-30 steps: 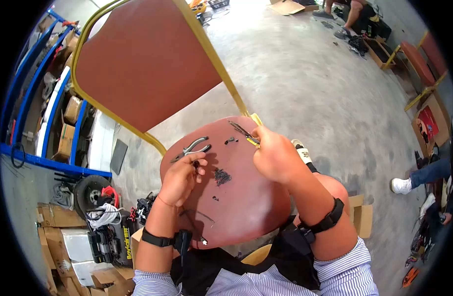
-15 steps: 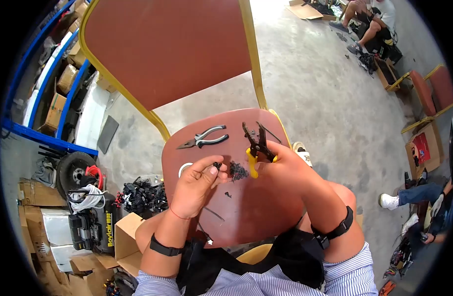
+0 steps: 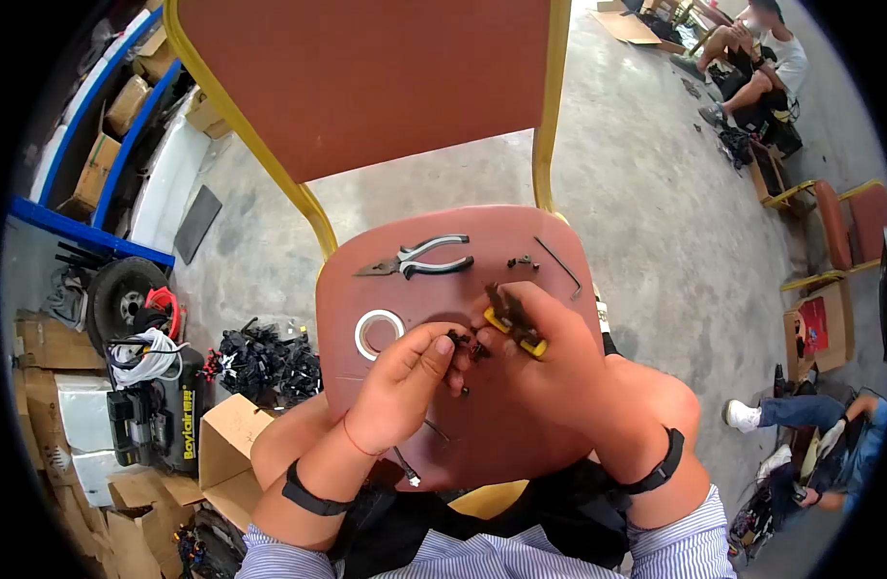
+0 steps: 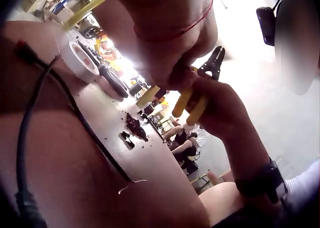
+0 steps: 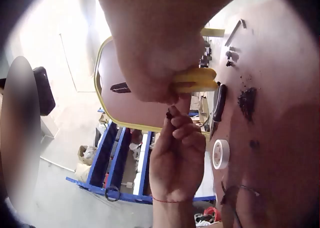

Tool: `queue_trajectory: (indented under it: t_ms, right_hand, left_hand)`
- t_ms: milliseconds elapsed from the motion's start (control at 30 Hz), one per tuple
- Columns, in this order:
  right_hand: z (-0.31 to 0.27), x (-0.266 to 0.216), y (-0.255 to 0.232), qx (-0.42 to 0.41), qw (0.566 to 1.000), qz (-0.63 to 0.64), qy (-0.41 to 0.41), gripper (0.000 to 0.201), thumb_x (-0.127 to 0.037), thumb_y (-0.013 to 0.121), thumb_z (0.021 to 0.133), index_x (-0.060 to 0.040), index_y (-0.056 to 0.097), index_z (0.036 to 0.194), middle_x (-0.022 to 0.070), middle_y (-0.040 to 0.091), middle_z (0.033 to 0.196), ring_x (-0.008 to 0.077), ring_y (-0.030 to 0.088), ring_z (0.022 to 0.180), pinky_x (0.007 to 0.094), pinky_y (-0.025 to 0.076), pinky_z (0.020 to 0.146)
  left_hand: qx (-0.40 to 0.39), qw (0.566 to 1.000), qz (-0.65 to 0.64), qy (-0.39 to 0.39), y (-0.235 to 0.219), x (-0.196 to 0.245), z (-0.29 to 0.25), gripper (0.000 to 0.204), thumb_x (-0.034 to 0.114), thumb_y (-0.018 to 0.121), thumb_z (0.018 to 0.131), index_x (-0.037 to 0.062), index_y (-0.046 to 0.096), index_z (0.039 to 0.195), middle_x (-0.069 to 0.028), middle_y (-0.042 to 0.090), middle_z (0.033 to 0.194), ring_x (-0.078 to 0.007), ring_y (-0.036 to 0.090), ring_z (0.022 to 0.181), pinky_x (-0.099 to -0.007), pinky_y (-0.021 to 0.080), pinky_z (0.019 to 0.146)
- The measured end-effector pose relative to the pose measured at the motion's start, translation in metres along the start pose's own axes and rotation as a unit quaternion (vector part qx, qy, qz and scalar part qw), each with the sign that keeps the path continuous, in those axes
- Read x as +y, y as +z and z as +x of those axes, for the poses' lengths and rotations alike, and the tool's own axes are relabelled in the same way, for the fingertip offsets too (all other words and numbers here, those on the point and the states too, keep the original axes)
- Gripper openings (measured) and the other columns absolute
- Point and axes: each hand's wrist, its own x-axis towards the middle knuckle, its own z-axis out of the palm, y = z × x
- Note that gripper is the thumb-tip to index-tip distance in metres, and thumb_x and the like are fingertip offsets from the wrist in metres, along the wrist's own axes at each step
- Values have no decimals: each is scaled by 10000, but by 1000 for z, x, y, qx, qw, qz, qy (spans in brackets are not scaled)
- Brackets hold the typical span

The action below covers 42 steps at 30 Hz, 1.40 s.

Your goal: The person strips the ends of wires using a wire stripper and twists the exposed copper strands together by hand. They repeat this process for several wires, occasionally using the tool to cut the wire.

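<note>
My left hand point(image 3: 397, 386) pinches a small black piece point(image 3: 460, 340) between thumb and fingers above the chair seat point(image 3: 386, 444). Close on its right, my right hand point(image 3: 545, 362) grips yellow-handled pliers point(image 5: 192, 81), whose dark jaws point away from the palm in the right wrist view. The two hands nearly meet. Grey-and-black pliers point(image 3: 424, 257) lie at the back of the seat, with a white tape roll point(image 3: 379, 334) in front of them. Dark scraps point(image 5: 247, 103) lie in a pile on the seat, partly hidden by the hands in the head view.
An L-shaped metal rod point(image 3: 559, 265) and small black parts point(image 3: 524, 261) lie at the seat's back right. A black cable point(image 3: 406, 467) lies near the front edge. An open carton point(image 3: 231, 449) and a heap of black parts point(image 3: 270, 362) are left of the chair.
The head view has shifted, showing more of the tape roll. My right hand has turned the yellow-handled pliers and come closer to my left hand, which still pinches the black piece.
</note>
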Motion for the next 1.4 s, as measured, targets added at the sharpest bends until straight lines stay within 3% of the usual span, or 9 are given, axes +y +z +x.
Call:
queue_trajectory:
  t_ms: [67,367,467,567,867,1067,1167,1267,1400]
  right_hand:
    - [-2,4,3,1,998,-20,-57,267,-36,715,917,-8,632,1169,162,693,998,268,695,933,360,543,824]
    - [-7,15,7,41,994,-20,-96,270,-58,746,910,-6,649,1156,140,694,975,238,691,853,344,551,760]
    - [-8,10,8,36,999,-8,-39,267,-64,751,911,-5,649,1150,127,692,966,208,681,856,330,547,768]
    - [-8,10,8,38,998,-31,-37,280,-69,769,899,-8,650,1145,110,690,953,186,671,855,321,540,767]
    - [-13,14,15,101,994,-31,-35,295,-101,809,870,-29,655,1110,86,678,919,172,657,830,306,531,760]
    - [-13,7,7,62,996,18,-68,235,-58,767,897,-35,666,1108,81,707,990,158,679,902,298,545,799]
    - [-16,-4,4,7,998,61,-15,229,-61,760,909,-35,672,1119,82,718,1028,151,683,936,294,548,829]
    - [-16,-9,4,-42,996,37,-65,212,55,702,927,-3,661,1127,72,697,1132,135,663,1028,279,549,888]
    - [-14,-1,13,-46,992,40,-108,416,127,658,766,-35,664,1149,131,699,1114,288,689,1045,367,549,903]
  left_hand:
    - [10,1000,1,-1,5,2,-4,300,199,455,1119,-17,584,1282,-30,624,994,-109,573,846,-257,515,799]
    - [35,992,105,62,11,-5,-8,293,134,507,1094,-34,604,1315,-39,649,1047,-84,591,827,-235,519,756]
    - [62,970,201,119,18,0,-11,286,92,520,1079,-30,609,1322,-65,653,1086,-96,608,827,-242,525,741]
    - [59,964,199,166,18,-6,-9,285,59,535,1063,-28,614,1323,-85,652,1121,-111,623,820,-251,530,726]
    - [99,939,241,224,15,-3,-9,216,63,598,1035,-15,665,1224,-74,672,1000,-121,629,811,-262,542,732]
    - [112,957,172,204,11,-6,-11,94,94,632,1025,5,660,1036,-31,647,916,-96,593,798,-253,500,717]
    - [84,960,178,197,5,-7,-13,162,160,601,1054,14,617,986,-10,598,912,-92,562,826,-240,465,743]
    - [86,965,164,185,8,-2,-15,199,184,553,1080,32,596,958,7,550,882,-78,502,777,-236,426,701]
    - [95,963,175,179,7,-4,-16,168,158,548,1078,25,619,1004,-14,604,852,-91,541,767,-251,468,700]
